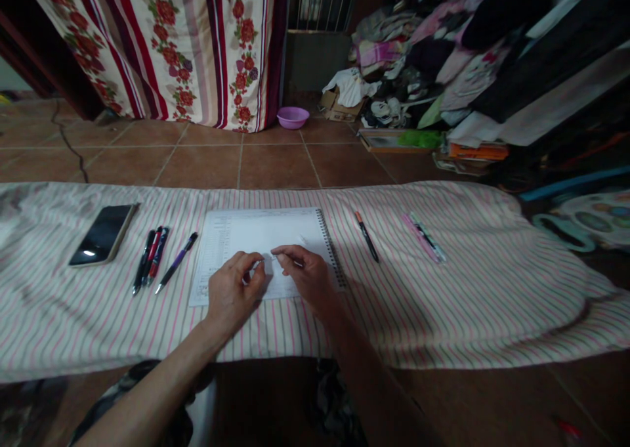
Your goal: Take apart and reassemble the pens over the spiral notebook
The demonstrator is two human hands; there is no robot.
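Both my hands rest on a white spiral notebook [256, 234] lying on a pink-striped cloth [443, 302]. My left hand [235, 295] and my right hand [306, 275] are each curled in a pinch, and between their fingertips runs a small thin pale object [270, 257], perhaps a pen or its part. I cannot make out exactly what it is.
Left of the notebook lie three pens [150, 258], a purple pen [176, 262] and a phone [103, 234]. To the right are an orange-tipped pen [367, 236] and pink and green pens [424, 237]. Beyond are tiled floor, a purple bowl [293, 117], a floral curtain and piled clothes [433, 53].
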